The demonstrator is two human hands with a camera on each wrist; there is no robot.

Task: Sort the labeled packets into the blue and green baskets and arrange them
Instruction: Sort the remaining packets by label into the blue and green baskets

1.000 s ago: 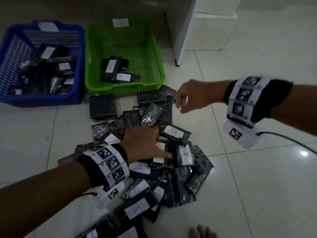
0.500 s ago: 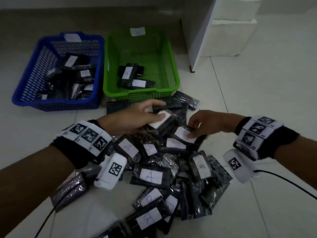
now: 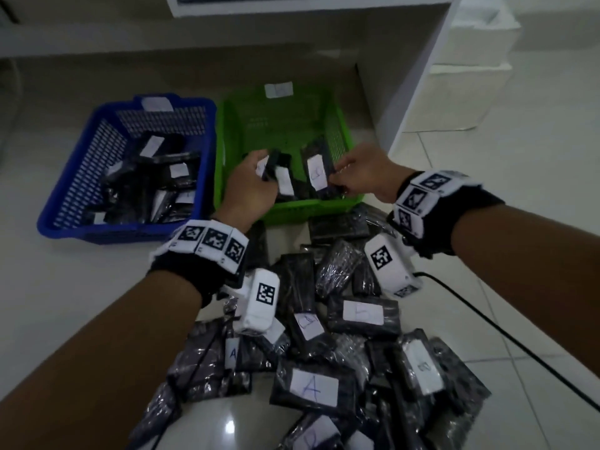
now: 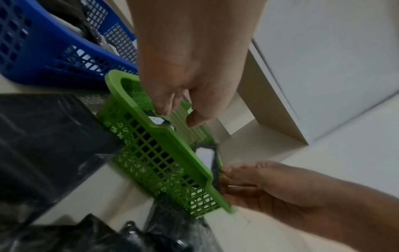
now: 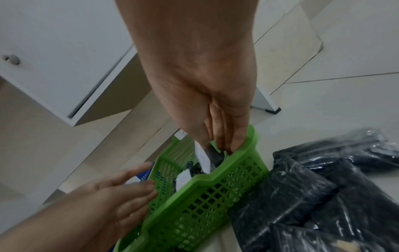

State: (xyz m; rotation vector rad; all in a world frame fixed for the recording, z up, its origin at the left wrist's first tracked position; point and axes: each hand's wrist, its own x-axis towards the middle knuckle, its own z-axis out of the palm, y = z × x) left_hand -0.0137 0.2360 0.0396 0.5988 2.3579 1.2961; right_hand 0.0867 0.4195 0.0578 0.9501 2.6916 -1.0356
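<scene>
Overhead, in the head view, both hands are seen inside the green slotted plastic basket (image 3: 337, 203). The left hand (image 3: 248, 186) is curled round a black film-wrapped packet with a white paper label (image 3: 271, 167); a second such packet (image 3: 316, 172) is pinched along its edge by the right hand (image 3: 360, 177). More packets lie in the blue slotted plastic basket (image 3: 130, 227) and in a loose heap on the tiled floor (image 3: 324, 345).

From the left wrist, the left hand (image 4: 190, 81) hangs over the green rim with its fingers curled, while the right hand (image 4: 257, 184) grips its packet (image 4: 207, 156) at the near wall.

From the right wrist, the right hand's fingertips (image 5: 224, 145) are closed on the packet's upper edge (image 5: 205, 160).

The packets are judged light, flat and fairly stiff, their glossy film likely slippery; a hold across the short edges, clear of the label, seems safest.
</scene>
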